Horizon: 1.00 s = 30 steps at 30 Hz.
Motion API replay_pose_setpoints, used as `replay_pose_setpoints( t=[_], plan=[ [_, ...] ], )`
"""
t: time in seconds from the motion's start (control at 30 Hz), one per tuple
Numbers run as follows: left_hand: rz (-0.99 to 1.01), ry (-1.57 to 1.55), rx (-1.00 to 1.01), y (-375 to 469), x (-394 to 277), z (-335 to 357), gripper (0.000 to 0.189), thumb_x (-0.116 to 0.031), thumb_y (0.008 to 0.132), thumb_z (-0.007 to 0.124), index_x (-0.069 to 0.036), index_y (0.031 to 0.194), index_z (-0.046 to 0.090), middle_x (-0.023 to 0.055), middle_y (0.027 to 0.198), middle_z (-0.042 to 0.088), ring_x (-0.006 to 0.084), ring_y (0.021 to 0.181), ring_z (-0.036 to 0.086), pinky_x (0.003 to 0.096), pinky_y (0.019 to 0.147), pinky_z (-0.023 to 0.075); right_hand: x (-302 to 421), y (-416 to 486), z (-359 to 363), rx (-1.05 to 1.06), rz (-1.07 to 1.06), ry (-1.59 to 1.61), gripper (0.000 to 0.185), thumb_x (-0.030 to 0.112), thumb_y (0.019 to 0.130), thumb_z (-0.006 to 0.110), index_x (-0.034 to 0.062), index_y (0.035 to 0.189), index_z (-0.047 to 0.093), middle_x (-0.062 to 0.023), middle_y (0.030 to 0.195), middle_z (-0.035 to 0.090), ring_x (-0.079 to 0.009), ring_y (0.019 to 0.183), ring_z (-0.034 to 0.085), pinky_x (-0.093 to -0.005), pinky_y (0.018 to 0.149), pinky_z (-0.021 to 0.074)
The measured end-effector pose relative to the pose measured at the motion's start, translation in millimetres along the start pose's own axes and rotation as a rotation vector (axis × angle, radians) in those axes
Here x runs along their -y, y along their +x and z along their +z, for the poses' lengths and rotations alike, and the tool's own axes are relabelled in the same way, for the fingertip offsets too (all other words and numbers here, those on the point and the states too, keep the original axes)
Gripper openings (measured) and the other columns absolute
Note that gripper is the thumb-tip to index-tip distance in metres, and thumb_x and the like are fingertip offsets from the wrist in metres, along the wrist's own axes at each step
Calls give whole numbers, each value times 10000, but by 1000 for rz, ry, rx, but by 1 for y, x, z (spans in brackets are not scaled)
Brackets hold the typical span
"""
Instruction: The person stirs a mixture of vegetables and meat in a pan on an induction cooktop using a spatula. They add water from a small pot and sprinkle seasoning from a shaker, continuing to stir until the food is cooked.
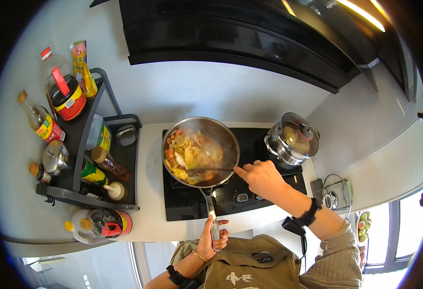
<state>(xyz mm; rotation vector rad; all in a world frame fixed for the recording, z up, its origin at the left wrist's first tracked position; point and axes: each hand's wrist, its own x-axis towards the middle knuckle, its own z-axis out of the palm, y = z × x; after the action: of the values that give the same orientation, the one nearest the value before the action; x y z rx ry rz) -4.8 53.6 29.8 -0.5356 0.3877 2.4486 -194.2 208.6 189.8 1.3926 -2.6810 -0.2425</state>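
Note:
A deep steel frying pan [232,148] stands on the left side of the black gas hob [182,209]. Steam rises from chopped cabbage and orange-red pieces [193,151] inside it. My left hand [211,236] grips the pan's metal handle [210,206] from below, near its end. Above the pan's right rim, my right hand [262,178] holds a dark, slender cooking utensil [211,169], its far end down among the food. Part of that end is hidden by the food, so its shape cannot be told.
A lidded steel pot [287,144] occupies the hob's right side. At left, a black two-tier rack [88,144] holds sauce bottles and jars; large bottles [106,224] stand before it. A glass lid [338,198] and a phone-like dark object [316,189] lie at right. A range hood [226,39] hangs above.

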Motion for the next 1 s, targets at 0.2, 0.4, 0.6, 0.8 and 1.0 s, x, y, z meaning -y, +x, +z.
replay_pose_setpoints(
  t=[0.2,0.4,0.6,0.8,1.0],
  plan=[
    [8,-30,8,-4,-1,-1,687,-684,982,403,-52,1214,543,85,704,558,69,423,302,238,411,236,-28,-1,4,-14,137,39,481,41,694,645,110,1165,708,-49,883,713,-268,778,692,-391,662,547],
    [8,21,-13,-4,-1,1,729,-707,982,345,-52,1242,530,70,705,530,67,425,296,224,412,251,-75,27,-24,-173,117,-10,420,46,694,644,145,1083,767,-86,820,718,-274,767,693,-400,676,544],
    [24,41,-55,-5,-1,5,743,-722,976,337,-56,1255,513,62,701,519,66,426,308,215,407,270,-86,133,2,-64,-66,-49,433,65,705,682,191,1110,768,-128,775,709,-305,757,684,-422,672,527],
    [34,28,-40,-7,0,5,744,-720,977,340,-53,1253,523,58,700,514,66,425,307,216,409,275,-82,85,-22,22,-260,-75,401,70,695,667,172,1068,773,-97,742,697,-291,732,682,-401,664,536],
    [4,22,0,-4,-3,4,728,-704,981,360,-48,1256,515,57,710,523,69,417,297,235,403,264,-79,16,-58,-38,-312,-20,428,58,680,647,100,1090,761,-36,790,700,-240,690,674,-369,619,535]
  ],
)
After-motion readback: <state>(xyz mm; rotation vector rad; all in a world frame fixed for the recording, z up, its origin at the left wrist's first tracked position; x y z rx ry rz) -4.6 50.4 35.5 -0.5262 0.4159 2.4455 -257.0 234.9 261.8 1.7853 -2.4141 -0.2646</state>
